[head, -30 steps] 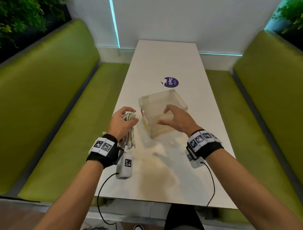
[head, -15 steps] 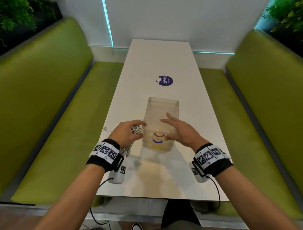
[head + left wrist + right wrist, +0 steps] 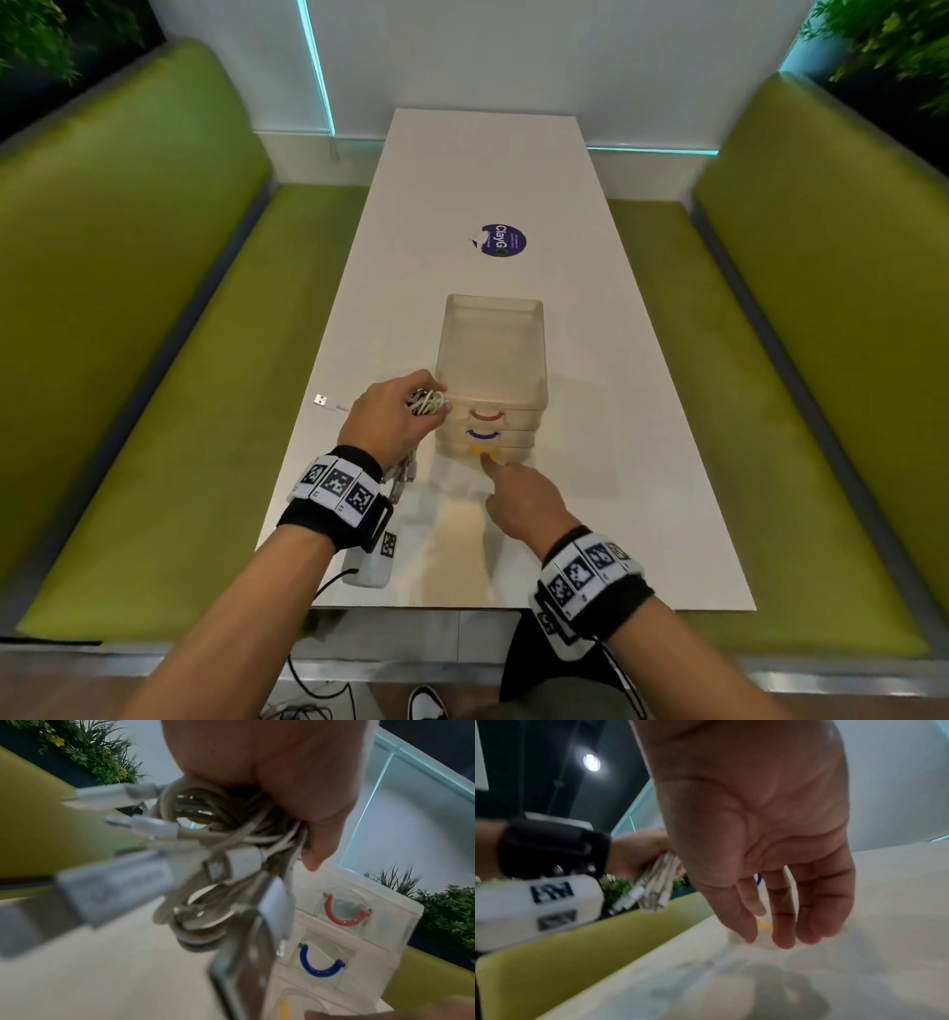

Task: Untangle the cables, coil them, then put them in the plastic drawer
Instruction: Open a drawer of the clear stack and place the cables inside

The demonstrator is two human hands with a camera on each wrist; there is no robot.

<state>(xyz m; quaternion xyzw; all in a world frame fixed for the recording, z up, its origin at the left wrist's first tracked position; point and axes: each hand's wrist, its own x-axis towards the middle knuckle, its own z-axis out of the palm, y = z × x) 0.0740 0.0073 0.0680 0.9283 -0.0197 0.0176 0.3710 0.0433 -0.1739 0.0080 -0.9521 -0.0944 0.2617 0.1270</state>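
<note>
Head view: the left hand [image 3: 393, 419] grips a bunch of white cables [image 3: 429, 402] just left of the plastic drawer [image 3: 490, 354] on the tabletop [image 3: 642, 411]. The right hand [image 3: 524, 501] is open, one finger reaching the yellow handle [image 3: 482, 451].

Left wrist view: fingers [image 3: 316, 833] wrap the cables [image 3: 218, 845].

Right wrist view: the right hand's [image 3: 765, 833] fingers hang loose.

1. Left wrist view: the nearest plugs of the cable bundle [image 3: 221, 845] are blurred – their type is unreadable.
2. The yellow handle [image 3: 284, 1012] is cut off by the bottom edge.
3. Right wrist view: the right hand [image 3: 762, 833] hides most of the plastic drawer [image 3: 490, 370] – fingertip contact is unclear.
</note>
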